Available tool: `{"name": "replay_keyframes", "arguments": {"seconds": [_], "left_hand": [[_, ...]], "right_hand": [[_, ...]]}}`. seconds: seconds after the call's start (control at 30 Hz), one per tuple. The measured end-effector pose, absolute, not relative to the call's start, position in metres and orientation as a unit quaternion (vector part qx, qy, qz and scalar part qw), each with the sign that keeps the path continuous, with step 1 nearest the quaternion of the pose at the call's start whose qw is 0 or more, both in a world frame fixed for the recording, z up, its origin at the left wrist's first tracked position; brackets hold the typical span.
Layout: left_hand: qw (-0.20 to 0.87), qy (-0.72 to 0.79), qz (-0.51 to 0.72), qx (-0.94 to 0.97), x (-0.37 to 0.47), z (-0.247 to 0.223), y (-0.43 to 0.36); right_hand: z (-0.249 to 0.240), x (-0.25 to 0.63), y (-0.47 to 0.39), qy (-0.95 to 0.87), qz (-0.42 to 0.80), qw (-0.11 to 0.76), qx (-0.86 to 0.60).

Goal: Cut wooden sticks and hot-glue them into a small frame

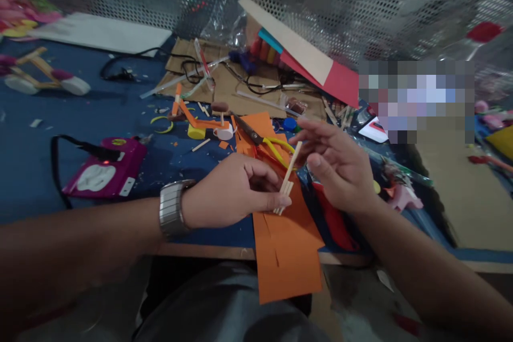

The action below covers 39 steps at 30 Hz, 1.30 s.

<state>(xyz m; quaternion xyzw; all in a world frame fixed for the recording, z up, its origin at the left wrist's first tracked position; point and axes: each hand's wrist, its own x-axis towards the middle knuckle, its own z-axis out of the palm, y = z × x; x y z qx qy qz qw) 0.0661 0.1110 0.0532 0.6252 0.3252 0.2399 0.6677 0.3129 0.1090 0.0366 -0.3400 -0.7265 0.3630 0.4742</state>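
Note:
Several short wooden sticks (pixel 285 188) are pinched between the thumb and fingers of my left hand (pixel 236 189), one of them reaching up past the others. My right hand (pixel 340 165) is beside the upper end of that long stick, its fingers apart and slightly curled. Below my left hand lies orange paper (pixel 288 262), hanging over the table's front edge. Scissors with yellow handles (pixel 276 144) rest on the paper behind the hands. A small orange paper shape (pixel 188 115) stands beyond my left hand, near a yellow roll (pixel 196 131).
A purple box (pixel 110 168) with a black cable is on the blue table (pixel 24 149) at left. Brown cardboard (pixel 248 83) with cables and tools lies at the back. A red object (pixel 336 219) and a pink glue gun (pixel 404 195) are at right.

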Motion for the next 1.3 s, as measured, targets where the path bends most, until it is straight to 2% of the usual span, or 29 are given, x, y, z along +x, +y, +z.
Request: {"name": "replay_keyframes", "arguments": {"seconds": [0.1,0.2,0.37,0.5,0.7,0.9,1.1,1.3], "left_hand": [[0.543,0.318,0.204,0.75,0.059,0.068,0.108],[0.392,0.324,0.14,0.85,0.044,0.081,0.106],[0.325,0.345,-0.011,0.88,0.014,0.091,0.106],[0.227,0.375,-0.03,0.898,0.002,0.088,0.097],[0.065,0.42,-0.037,0.904,-0.002,0.083,0.067],[0.029,0.421,-0.036,0.906,-0.008,0.078,0.055],[0.061,0.419,0.003,0.906,-0.031,0.07,0.071],[0.054,0.398,0.161,0.902,-0.053,0.05,0.06]], "right_hand": [[0.053,0.315,0.112,-0.716,0.377,0.474,-0.346],[0.071,0.313,0.106,-0.784,0.322,0.407,-0.343],[0.079,0.286,0.088,-0.909,0.18,0.249,-0.28],[0.068,0.251,0.08,-0.939,0.126,0.121,-0.297],[0.059,0.216,0.078,-0.935,0.104,0.1,-0.324],[0.052,0.2,0.084,-0.934,0.1,0.09,-0.332],[0.052,0.199,0.1,-0.919,0.183,0.082,-0.339],[0.047,0.199,0.103,-0.891,0.23,0.074,-0.385]]}}
